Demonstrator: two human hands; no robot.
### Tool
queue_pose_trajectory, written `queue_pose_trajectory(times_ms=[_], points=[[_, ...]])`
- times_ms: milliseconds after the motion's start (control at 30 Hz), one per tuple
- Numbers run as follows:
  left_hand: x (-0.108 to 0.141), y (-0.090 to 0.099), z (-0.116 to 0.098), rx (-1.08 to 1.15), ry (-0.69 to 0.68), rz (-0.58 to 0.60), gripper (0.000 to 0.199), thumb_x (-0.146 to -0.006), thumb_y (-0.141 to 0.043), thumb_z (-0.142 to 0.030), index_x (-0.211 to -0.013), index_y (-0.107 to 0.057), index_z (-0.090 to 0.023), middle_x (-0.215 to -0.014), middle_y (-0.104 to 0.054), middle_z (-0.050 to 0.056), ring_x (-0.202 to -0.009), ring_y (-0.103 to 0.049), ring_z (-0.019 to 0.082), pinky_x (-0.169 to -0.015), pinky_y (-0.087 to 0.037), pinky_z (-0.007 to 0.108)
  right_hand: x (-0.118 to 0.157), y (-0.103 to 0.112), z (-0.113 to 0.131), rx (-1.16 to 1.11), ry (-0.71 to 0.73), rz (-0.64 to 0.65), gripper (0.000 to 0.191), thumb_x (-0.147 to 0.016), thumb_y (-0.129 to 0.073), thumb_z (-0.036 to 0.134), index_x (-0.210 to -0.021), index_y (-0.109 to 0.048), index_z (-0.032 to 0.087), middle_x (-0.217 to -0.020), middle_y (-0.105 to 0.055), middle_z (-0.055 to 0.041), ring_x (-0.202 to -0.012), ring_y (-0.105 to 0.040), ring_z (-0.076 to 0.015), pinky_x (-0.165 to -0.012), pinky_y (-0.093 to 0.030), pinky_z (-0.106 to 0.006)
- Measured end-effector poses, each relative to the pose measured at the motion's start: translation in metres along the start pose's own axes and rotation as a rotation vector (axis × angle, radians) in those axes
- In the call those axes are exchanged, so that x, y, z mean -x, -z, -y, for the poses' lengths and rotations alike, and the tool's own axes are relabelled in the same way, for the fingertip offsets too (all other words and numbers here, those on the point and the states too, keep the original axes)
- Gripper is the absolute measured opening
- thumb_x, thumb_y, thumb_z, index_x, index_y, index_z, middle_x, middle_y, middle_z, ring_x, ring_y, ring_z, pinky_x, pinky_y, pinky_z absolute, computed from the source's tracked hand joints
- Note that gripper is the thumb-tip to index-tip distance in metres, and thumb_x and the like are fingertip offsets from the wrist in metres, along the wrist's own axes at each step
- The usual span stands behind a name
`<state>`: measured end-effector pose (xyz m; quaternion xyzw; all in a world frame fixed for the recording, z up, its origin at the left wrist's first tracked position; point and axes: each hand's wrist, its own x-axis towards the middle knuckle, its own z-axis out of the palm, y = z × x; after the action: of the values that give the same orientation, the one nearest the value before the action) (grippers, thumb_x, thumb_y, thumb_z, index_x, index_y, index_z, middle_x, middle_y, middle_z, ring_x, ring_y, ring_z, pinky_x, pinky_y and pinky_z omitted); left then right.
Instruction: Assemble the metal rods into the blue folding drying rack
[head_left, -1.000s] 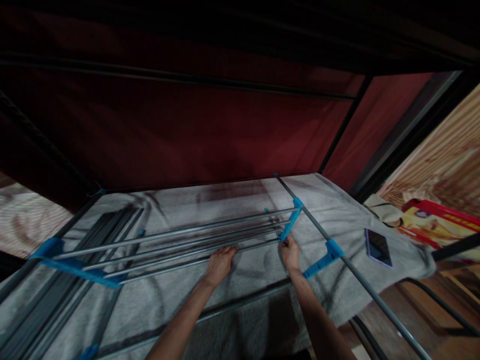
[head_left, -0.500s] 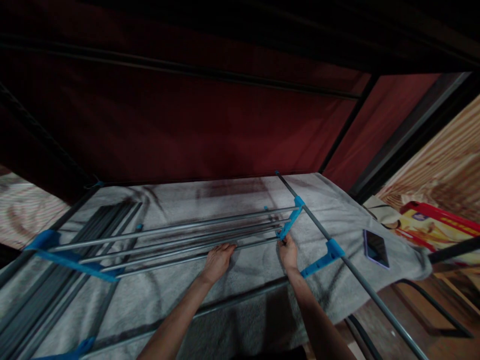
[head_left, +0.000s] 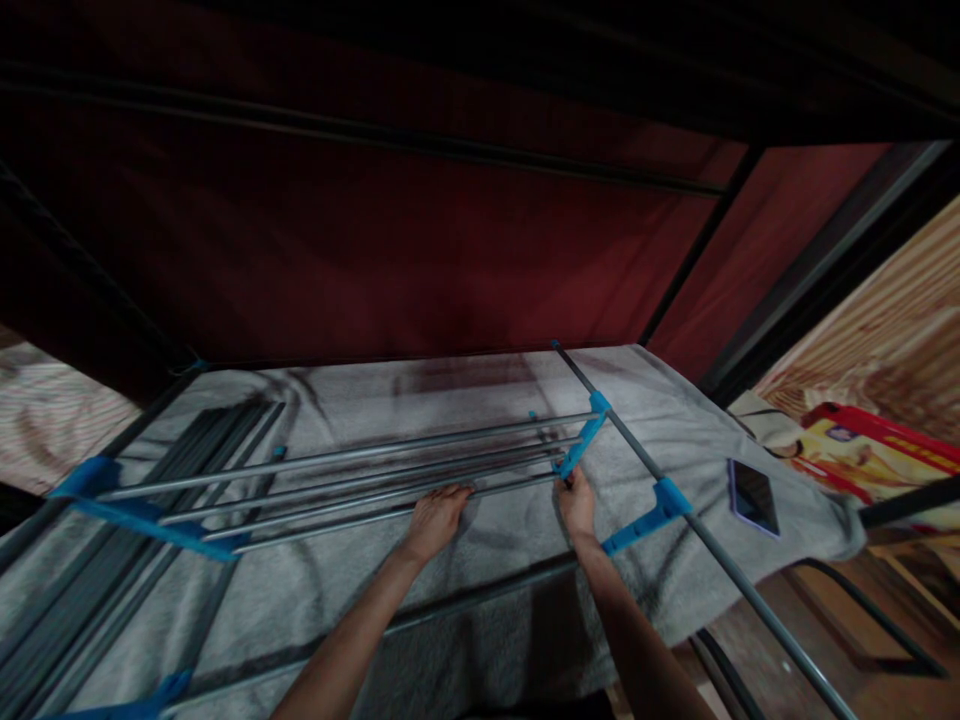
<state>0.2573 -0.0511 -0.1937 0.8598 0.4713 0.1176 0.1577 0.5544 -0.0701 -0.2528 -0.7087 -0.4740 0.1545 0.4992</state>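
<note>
My left hand (head_left: 436,522) is closed round the nearest metal tube (head_left: 322,527), a little left of its right end. At that end, my right hand (head_left: 576,506) grips the lower tip of a blue plastic bracket (head_left: 583,440), where the tube meets it. Several parallel grey tubes run left from there to a second blue bracket (head_left: 142,520). A long grey pole (head_left: 634,442) passes through the right bracket. Lower on that pole sits another blue bracket (head_left: 649,515), just right of my right wrist. My fingertips are partly hidden.
A grey cloth (head_left: 480,385) covers the surface. At the left lies a bundle of loose grey tubes (head_left: 161,480). A phone (head_left: 754,497) rests near the right edge. Beyond it is a red and yellow package (head_left: 885,450). Dark red fabric (head_left: 450,250) hangs behind.
Both hands keep nearly the same places on the tube and the bracket. The view has shifted very slightly.
</note>
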Motion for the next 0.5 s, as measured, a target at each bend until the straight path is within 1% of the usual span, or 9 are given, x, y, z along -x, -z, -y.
queue_pose_trajectory(times_ms=[267, 500], points=[[-0.0023, 0.0015, 0.0028, 0.007, -0.001, 0.015, 0.040, -0.097, -0.041, -0.014, -0.127, -0.065, -0.023, -0.118, -0.071, 0.007, -0.106, -0.067, 0.022, -0.094, -0.051, 0.033, -0.0009, -0.0006, 0.0018, 0.003, 0.005, -0.010, 0.041, -0.078, -0.050, 0.032, -0.114, -0.064, 0.018, -0.103, -0.073, -0.0107, -0.096, -0.068, -0.0257, -0.089, -0.052, -0.037], [-0.0016, -0.0020, 0.0042, -0.008, -0.012, 0.019, 0.042, -0.097, -0.040, -0.014, -0.129, -0.064, -0.024, -0.120, -0.070, 0.006, -0.109, -0.066, 0.021, -0.096, -0.050, 0.034, 0.0005, -0.0021, -0.0010, 0.042, 0.015, -0.022, 0.044, -0.079, -0.048, 0.031, -0.118, -0.063, 0.017, -0.104, -0.073, -0.0110, -0.097, -0.067, -0.0253, -0.090, -0.051, -0.037]])
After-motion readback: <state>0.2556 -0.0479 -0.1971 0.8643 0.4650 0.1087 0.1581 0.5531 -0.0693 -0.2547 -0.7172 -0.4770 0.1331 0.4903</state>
